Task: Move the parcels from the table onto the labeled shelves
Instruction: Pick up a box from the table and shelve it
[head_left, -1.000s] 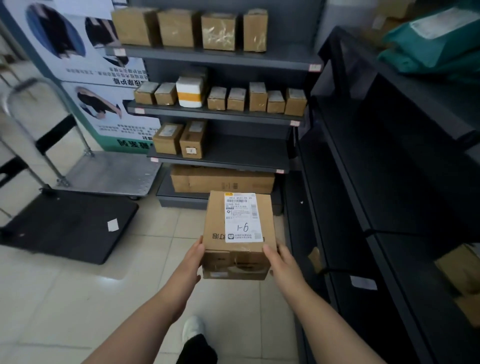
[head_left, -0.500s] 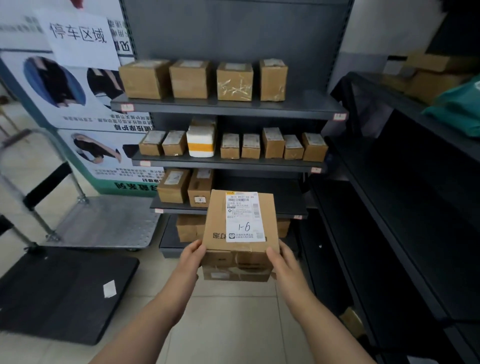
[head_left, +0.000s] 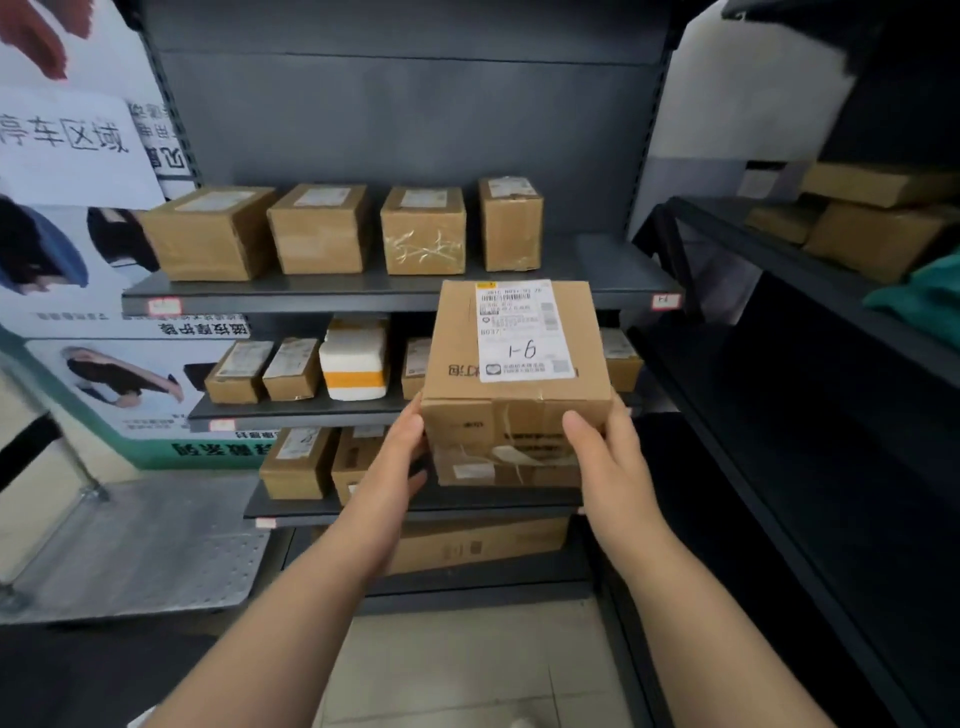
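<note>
Recorded one brown cardboard parcel (head_left: 514, 384) in the air in front of the grey rack (head_left: 415, 130), resting on no shelf. Level with the middle shelf (head_left: 291, 413), far edge overlapping the front lip of the top shelf (head_left: 363, 293).

Clamped on the parcel from both sides: left grip (head_left: 400, 457) with thumb at the near left corner and fingers below; right grip (head_left: 608, 457) with thumb on the near face and fingers round the right side.

Stuck on the parcel's top: white shipping label (head_left: 524, 332), barcode at the far end, hand-marked with a 1, a dash and a digit reading 6 or 9.

On the top shelf: four brown boxes (head_left: 423, 231) in a row toward the left, bare board at the right end, small red-edged tag (head_left: 666, 300) on the front lip.

On the middle shelf: row of small boxes plus a white foam box (head_left: 356, 364) with an orange band.

Left of the rack: metal cart platform (head_left: 130, 551) on the floor, poster (head_left: 78, 260) behind.

Right: second dark rack (head_left: 779, 364), boxes on its upper level.
</note>
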